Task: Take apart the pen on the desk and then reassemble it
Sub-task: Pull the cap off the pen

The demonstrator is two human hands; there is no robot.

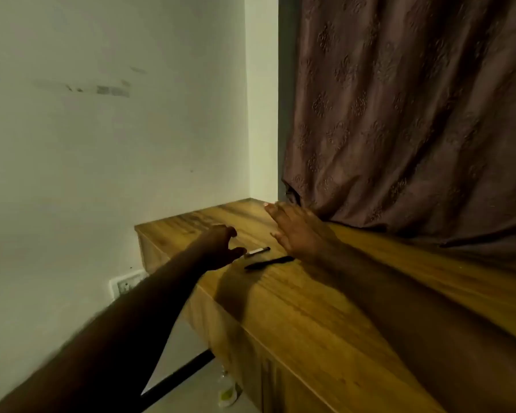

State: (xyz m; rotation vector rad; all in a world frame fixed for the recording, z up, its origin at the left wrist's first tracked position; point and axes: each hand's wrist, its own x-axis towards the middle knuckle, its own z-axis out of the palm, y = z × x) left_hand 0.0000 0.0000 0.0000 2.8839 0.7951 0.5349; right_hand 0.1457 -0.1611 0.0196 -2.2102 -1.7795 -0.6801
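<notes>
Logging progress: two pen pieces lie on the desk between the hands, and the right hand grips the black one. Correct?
No. In the head view the right hand is open and holds nothing; the black piece lies on the desk beside the white piece.

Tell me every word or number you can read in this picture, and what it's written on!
There are no words or numbers here that can be read.
Bottle on the floor: anything printed on it is too blurred to read.
White pen piece and dark pen piece on the desk: no print shows.
Wall socket: no marking can be made out.
Curtain: only a pattern, no words.
</notes>
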